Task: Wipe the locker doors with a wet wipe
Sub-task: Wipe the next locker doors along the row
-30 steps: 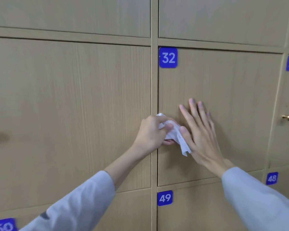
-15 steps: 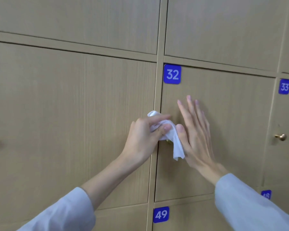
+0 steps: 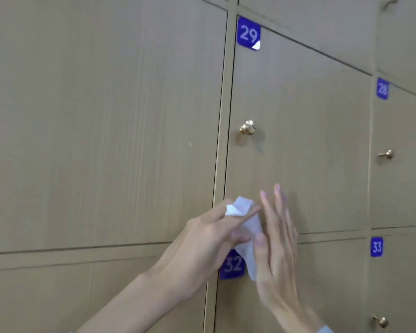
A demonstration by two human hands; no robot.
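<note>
A white wet wipe [image 3: 244, 224] is bunched in my left hand [image 3: 207, 239], pinched between thumb and fingers, near the lower left corner of the wooden locker door numbered 29 [image 3: 303, 145]. My right hand [image 3: 276, 239] is beside it with straight fingers spread flat towards the door, its thumb touching the wipe's hanging end. The wipe partly covers the blue label 32 [image 3: 232, 266] of the door below. Door 29 has a brass knob [image 3: 247, 127] and a blue number plate [image 3: 248, 33] with a peeling corner.
Wooden locker doors fill the view. A large plain door [image 3: 101, 121] lies to the left. Doors 28 [image 3: 382, 88] and 33 [image 3: 376, 246] are at the right, with brass knobs [image 3: 386, 154] [image 3: 381, 321] sticking out.
The view has swung upward: door 29 now fills the middle and label 32 has dropped low. Both hands rose with the wipe from door 32 to the bottom of door 29.
</note>
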